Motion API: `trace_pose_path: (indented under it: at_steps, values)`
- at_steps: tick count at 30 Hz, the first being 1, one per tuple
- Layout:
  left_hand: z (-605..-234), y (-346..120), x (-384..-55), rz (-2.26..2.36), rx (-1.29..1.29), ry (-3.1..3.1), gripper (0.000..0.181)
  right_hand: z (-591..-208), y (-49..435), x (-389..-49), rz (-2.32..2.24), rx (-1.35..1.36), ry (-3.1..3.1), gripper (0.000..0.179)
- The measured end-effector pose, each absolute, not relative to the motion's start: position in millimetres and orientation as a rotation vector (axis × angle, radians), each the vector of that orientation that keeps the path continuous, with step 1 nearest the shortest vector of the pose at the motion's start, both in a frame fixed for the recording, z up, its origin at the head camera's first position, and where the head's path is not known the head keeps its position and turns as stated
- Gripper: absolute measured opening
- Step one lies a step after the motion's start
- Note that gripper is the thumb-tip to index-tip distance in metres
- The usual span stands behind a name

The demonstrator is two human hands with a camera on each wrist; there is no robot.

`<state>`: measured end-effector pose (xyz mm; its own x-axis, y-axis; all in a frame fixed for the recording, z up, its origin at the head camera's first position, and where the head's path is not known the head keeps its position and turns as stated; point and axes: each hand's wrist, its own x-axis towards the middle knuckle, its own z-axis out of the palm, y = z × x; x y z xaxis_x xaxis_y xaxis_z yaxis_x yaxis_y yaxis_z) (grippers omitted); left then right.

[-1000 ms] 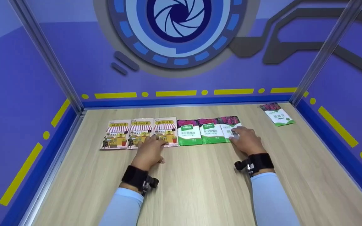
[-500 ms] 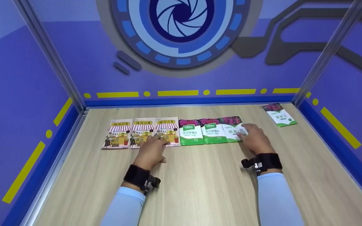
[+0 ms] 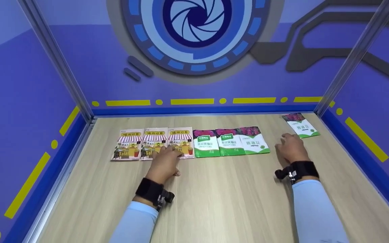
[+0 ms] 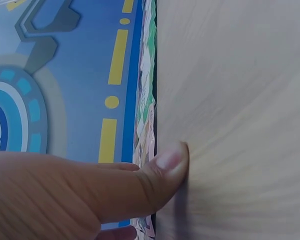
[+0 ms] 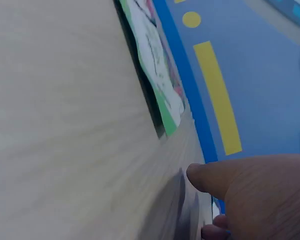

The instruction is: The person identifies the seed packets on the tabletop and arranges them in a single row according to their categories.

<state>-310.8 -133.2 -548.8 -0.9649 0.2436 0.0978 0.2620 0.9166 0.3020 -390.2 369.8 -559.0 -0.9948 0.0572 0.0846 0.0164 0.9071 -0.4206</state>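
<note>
Three pink-edged seed packets (image 3: 127, 145) printed with a striped awning lie in a row, and three white-and-green seed packets (image 3: 206, 144) with magenta flowers carry it on to the right. My left hand (image 3: 164, 161) rests its fingertips on the lower part of the awning packets, its thumb (image 4: 165, 167) by the tabletop. Right of the row, my right hand (image 3: 292, 148) hovers low with loosely bent fingers, holding nothing. Just beyond its fingertips lies a single white-and-green packet (image 3: 301, 125), tilted. In the right wrist view, the end flower packet (image 5: 157, 70) lies apart from the thumb (image 5: 205, 177).
A pale wood table (image 3: 221, 199) carries everything. Blue-purple printed panels (image 3: 194, 81) stand behind it and at both sides, joined by metal corner posts (image 3: 360, 47). A metal strip (image 3: 59, 175) runs along the left table edge.
My right hand has let go of the flower packet at the row's right end and moved right, toward the single packet. That end packet now lies fully uncovered. My left hand stays in place.
</note>
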Motion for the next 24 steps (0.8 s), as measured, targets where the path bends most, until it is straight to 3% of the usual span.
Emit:
trace_pose_path:
  at_steps: [11, 15, 18, 24]
  values:
    - [-549.1, -130.9, -310.7, -0.522, -0.404, -3.003, 0.065, -558.6, 401.5, -398.8, 0.522, -0.183, -3.159, 0.101]
    - [-548.5, -131.0, -310.8, -0.526, -0.409, -3.007, 0.064, -559.5, 402.9, -398.4, 0.496, -0.22, -3.18, 0.106]
    - [-548.1, -131.3, -311.5, -0.512, -0.406, -3.016, 0.072, -555.6, 397.1, -397.2, 0.441, -0.233, -3.169, 0.097]
    - [-548.4, -131.1, -311.9, -0.505, -0.405, -3.017, 0.076, -546.4, 385.0, -392.9, 0.393, -0.187, -3.15, 0.049]
